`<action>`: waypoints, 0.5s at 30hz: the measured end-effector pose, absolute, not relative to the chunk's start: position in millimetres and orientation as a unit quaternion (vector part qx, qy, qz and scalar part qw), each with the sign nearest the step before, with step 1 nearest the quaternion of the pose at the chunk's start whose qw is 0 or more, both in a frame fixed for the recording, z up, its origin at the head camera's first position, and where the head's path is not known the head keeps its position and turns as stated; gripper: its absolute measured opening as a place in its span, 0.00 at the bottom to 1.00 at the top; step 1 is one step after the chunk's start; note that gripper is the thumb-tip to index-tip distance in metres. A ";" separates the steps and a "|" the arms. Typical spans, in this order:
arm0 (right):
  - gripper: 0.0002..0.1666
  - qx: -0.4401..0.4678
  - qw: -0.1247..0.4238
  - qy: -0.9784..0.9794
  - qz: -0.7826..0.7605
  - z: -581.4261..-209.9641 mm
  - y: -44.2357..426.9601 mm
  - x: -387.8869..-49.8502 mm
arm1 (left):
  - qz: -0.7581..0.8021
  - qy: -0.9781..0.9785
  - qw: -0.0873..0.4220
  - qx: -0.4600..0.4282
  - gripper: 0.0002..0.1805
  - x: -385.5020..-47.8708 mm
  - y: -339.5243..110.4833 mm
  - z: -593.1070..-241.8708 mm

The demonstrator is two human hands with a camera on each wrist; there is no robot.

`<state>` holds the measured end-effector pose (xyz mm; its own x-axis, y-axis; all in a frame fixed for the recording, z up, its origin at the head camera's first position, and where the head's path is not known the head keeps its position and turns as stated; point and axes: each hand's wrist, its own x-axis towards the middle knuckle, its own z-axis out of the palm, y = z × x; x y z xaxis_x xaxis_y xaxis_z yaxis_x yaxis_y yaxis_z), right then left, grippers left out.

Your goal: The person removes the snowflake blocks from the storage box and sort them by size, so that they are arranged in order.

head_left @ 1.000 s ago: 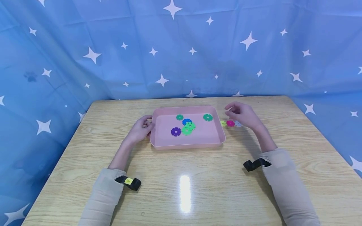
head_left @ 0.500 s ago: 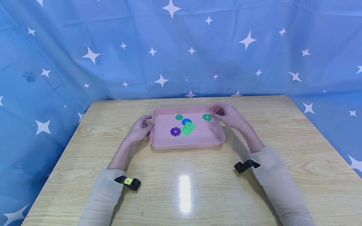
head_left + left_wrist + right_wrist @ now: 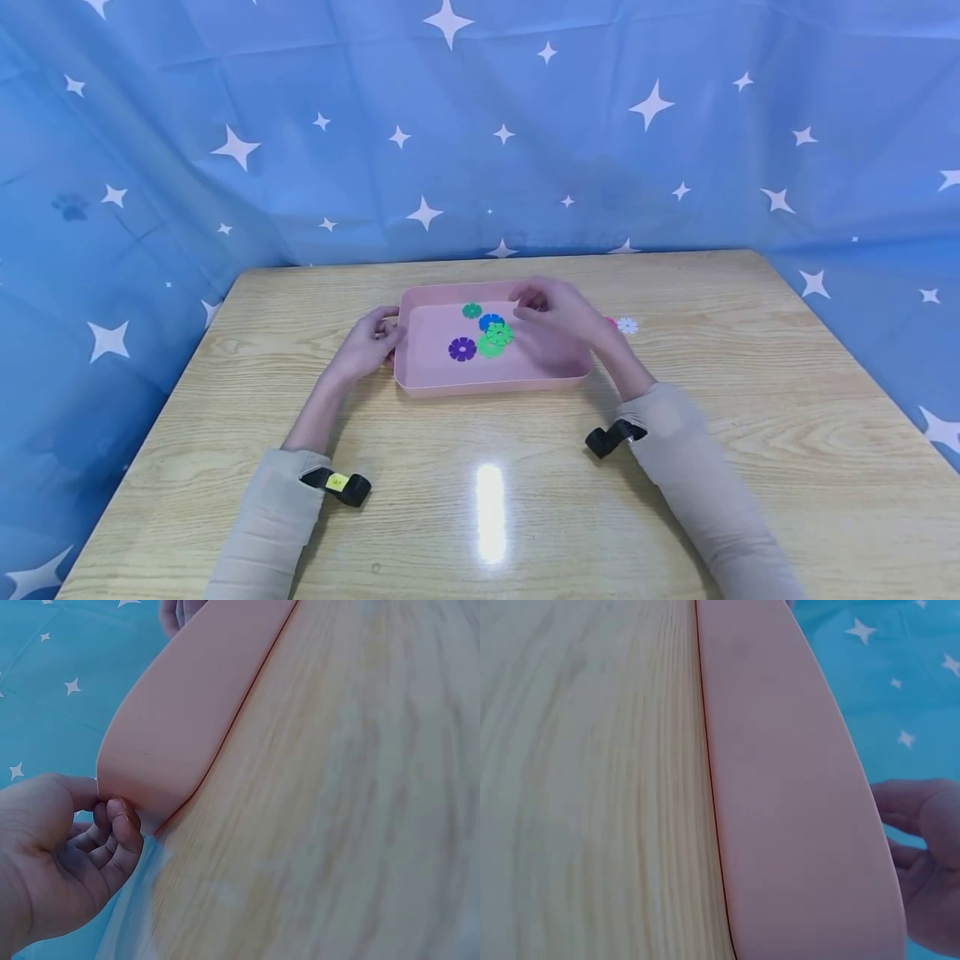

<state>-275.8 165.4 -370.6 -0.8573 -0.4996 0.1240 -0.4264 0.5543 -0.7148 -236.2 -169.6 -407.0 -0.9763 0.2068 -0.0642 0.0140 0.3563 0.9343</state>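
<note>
A pink tray [image 3: 427, 367] lies on the table, holding several notched plastic flower discs. Among them are a purple disc [image 3: 462, 349], a blue disc [image 3: 491, 321], a small dark green disc [image 3: 472, 310] and a light green disc [image 3: 499, 334] overlapping another one. My left hand [image 3: 367, 344] grips the tray's left wall; in the left wrist view its fingers [image 3: 124, 825] curl against the outside. Over the tray's right part hovers my right hand [image 3: 558, 310], fingers loosely bent, with nothing visible between them. In the right wrist view the tray wall partly hides that hand [image 3: 930, 862].
Right of the tray, a pale disc [image 3: 627, 326] and a pink disc [image 3: 611, 322], partly behind my right wrist, lie on the wooden table [image 3: 420, 500]. A blue star-patterned curtain [image 3: 360, 125] hangs behind the table's far edge.
My right hand has moved left, from above the discs beside the tray to over the tray, now covering the larger green disc. The left hand stays on the tray.
</note>
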 end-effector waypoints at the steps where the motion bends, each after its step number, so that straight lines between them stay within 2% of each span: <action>1: 0.16 -0.263 0.049 0.881 -0.390 -370.9 161.5 -276.1 | 0.564 0.818 0.086 0.069 0.28 -236.2 -169.8 -407.1; 8: 0.17 -0.276 0.033 0.898 -0.340 -375.9 136.5 -281.6 | 0.563 0.818 0.094 0.066 0.28 -234.0 -169.1 -401.8; 15: 0.20 -0.279 0.093 0.883 -0.365 -379.7 119.7 -288.6 | 0.562 0.819 0.091 0.064 0.28 -236.5 -169.9 -406.2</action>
